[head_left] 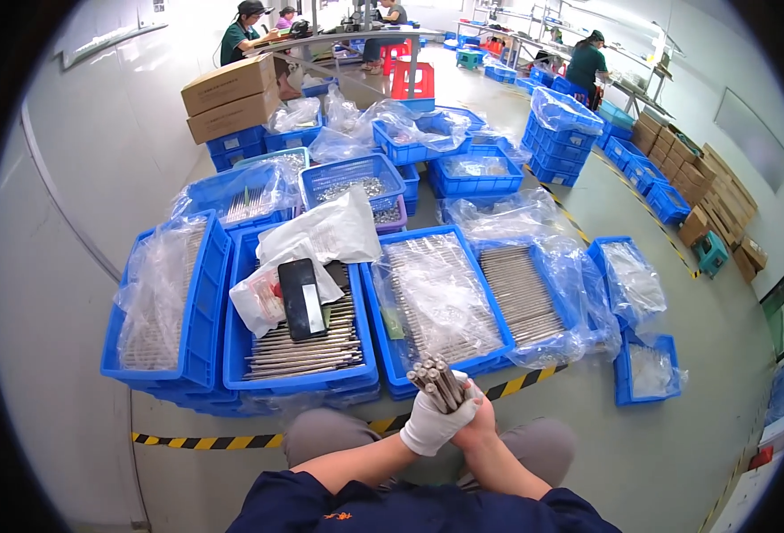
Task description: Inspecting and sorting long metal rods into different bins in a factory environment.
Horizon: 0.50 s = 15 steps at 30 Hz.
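The left hand (431, 425), in a white glove, is closed around a bundle of metal rods (439, 384). The right hand (476, 423) presses in from 4 o'clock; its fingers are mostly hidden behind the rods and glove, so I cannot tell how firmly they grip. The bundle is held up above the lap, near the front edge of the bins. Its long axis slants, the visible ends pointing to about 11 o'clock and up toward the camera. The lower ends are hidden in the hands, and the foreshortening makes the length and the count hard to read.

From the hands, a blue bin (489, 290) of rods lies at 12 o'clock, its contents blurred by clear plastic film (450, 311). At 1 o'clock is another rod bin, partly under film. At 10 o'clock, a black phone (300, 298) and a white bag (330, 226) lie across the rods in a bin (299, 385), covering many of them. A tilted bin (198, 333) stands beyond that. A small bin (624, 377) sits at 3 o'clock. Striped floor tape (232, 441) passes behind the hands.
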Motion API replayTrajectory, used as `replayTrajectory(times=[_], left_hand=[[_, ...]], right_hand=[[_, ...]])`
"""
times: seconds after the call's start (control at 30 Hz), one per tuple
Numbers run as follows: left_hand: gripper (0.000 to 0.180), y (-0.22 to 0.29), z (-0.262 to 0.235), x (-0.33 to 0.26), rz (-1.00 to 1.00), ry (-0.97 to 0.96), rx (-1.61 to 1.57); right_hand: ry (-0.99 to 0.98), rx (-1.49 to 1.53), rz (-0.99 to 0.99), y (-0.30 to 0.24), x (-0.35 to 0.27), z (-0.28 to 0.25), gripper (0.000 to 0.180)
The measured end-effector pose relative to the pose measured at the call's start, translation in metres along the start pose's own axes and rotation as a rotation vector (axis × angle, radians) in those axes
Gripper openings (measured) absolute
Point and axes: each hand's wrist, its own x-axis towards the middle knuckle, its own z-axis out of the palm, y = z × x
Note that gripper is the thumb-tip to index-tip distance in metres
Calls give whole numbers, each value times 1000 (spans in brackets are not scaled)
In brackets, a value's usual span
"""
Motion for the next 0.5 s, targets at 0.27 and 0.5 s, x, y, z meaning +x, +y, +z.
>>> replayTrajectory(times=[0.27,0.5], left_hand=[[27,-10,10,-14,-44,128,105],[15,-3,-4,-18,-448,135,-178]], right_hand=[[-120,74,5,6,3,-32,35],[219,-160,91,7,-13,-63,29]])
